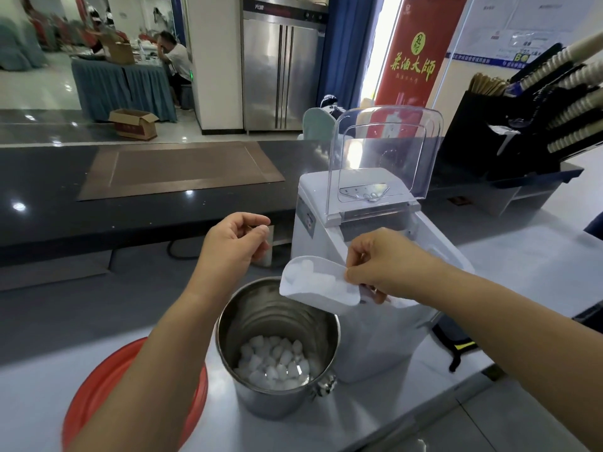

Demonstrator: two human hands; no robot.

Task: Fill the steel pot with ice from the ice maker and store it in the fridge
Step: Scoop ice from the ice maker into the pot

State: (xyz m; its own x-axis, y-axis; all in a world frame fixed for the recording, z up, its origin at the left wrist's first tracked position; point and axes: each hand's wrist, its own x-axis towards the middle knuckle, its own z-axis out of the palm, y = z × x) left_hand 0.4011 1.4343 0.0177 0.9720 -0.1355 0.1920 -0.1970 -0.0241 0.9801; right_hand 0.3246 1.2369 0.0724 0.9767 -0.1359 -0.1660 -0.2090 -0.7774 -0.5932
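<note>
Head view: the steel pot (261, 402) is stood upright on the pale counter (489, 402), just beside the front of the ice maker (323, 236), so that scoop travel is short. The clear lid (385, 151) is raised, leaving the bin open for access. The white scoop (323, 295) is pinched at its rear edge by the right hand (381, 265). Its open lip is directed down over the pot rim, ready for tipping. Ice cubes (313, 272) are carried in the scoop. Only a shallow layer of ice (274, 363) covers the pot bottom, so filling is judged far from complete. The left hand (235, 239) is held above the pot, loosely curled, with nothing seen in it, clear of the pour path. A steel-doored cabinet (280, 73), taken to be the fridge, is well apart in the background.
</note>
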